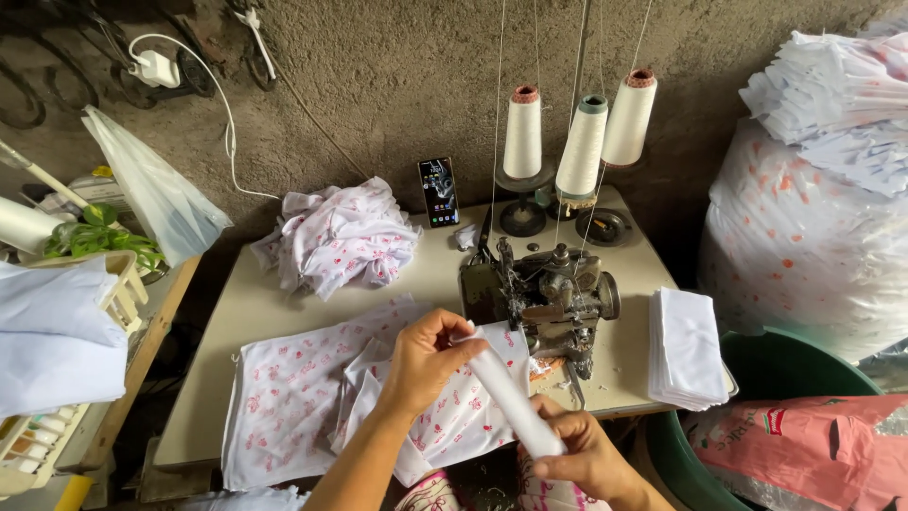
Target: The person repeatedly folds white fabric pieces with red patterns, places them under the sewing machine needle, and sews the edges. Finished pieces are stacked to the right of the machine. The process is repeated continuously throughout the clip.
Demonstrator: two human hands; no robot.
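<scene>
Head view: a white fabric strip (511, 393), folded into a narrow band, is stretched diagonally between both hands at about 6 o'clock of the table, just in front of the sewing machine (549, 298); it looks light, soft and limp, so pinching it near both ends seems the sound hold. The left hand (427, 358) pinches its upper end, the right hand (582, 452) is closed around its lower end. Printed cloth pieces (303, 388) lie at 8 o'clock and a white stack (689, 345) at 3 o'clock.

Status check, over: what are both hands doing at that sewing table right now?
Left hand and right hand both grip a folded white strip. Printed cloth beneath. Sewing machine just behind; nothing between.
</scene>
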